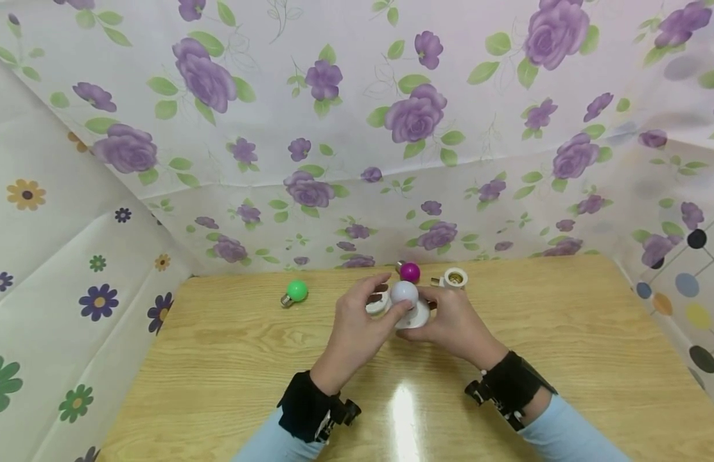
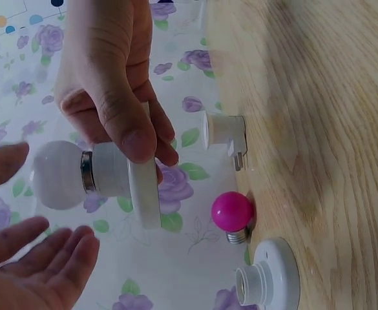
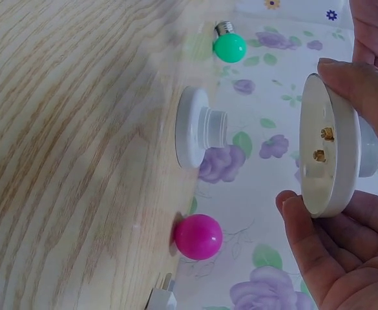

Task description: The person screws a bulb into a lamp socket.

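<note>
- The right hand (image 1: 458, 324) holds a white socket (image 1: 416, 316) above the middle of the table (image 1: 218, 359), nearer the far edge than the near one. Its thumb and fingers are curled round the socket's round base; the right wrist view shows the flat underside of that base (image 3: 327, 145) with two small brass contacts, pinched between fingertips at top and bottom.
- A white bulb (image 1: 404, 292) sits in the socket, its metal collar at the socket's mouth. In the left wrist view the bulb (image 2: 58, 174) points away from the table, toward the left hand.
- The left hand (image 1: 357, 321) is beside the bulb, its fingers loosely open. In the head view thumb and fingers stand on either side of the bulb; whether they touch it cannot be told. In the left wrist view the fingertips (image 2: 66, 248) lie just clear of the bulb.
- A second white socket (image 1: 378, 303) stands on the table just behind the left hand, mostly hidden by it.
- A magenta bulb (image 1: 409, 272) lies near the far edge, just beyond the held socket.
- A white plug adapter (image 1: 452, 278) lies to the right of the magenta bulb, near the far edge.
- A green bulb (image 1: 296, 292) lies well to the left of the hands, toward the far left corner.
- Floral cloth (image 1: 357, 128) hangs behind the table.
</note>
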`<control>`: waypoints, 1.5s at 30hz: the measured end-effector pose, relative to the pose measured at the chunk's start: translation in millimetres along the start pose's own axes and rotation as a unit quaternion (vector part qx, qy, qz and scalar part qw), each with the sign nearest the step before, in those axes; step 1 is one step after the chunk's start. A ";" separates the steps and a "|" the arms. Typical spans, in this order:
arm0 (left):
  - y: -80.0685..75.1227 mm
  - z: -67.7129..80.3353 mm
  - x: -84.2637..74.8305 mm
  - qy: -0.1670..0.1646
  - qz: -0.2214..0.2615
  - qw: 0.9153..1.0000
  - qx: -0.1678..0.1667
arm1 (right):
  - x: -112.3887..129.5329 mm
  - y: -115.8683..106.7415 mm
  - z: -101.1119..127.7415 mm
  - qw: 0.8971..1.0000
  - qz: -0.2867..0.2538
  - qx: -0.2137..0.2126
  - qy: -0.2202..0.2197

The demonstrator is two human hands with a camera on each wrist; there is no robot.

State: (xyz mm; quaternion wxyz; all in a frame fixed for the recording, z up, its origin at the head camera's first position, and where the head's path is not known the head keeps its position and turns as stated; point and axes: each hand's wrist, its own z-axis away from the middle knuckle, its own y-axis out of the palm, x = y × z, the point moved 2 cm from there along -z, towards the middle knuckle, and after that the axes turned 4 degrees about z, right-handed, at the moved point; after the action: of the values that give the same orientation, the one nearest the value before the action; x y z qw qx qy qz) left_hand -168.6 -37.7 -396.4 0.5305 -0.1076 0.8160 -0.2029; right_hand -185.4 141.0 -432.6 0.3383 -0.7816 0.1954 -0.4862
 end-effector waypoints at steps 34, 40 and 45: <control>2.8 0.3 -3.4 0.025 0.012 0.998 0.052 | 4.4 -0.9 0.3 1.000 0.004 -0.004 0.002; 3.0 1.2 -4.2 0.038 0.006 0.997 0.066 | 4.5 -0.4 1.3 1.000 0.005 -0.005 0.004; 3.8 0.8 -5.2 0.036 -0.010 0.997 0.070 | 3.5 -0.5 1.4 1.000 0.000 -0.006 -0.004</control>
State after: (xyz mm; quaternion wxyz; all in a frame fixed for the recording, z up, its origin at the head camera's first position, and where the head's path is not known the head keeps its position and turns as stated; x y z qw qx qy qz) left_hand -165.6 -32.4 -394.1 0.5052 -0.0714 0.8170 -0.2687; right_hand -182.6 139.6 -430.5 0.3345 -0.7855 0.1971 -0.4819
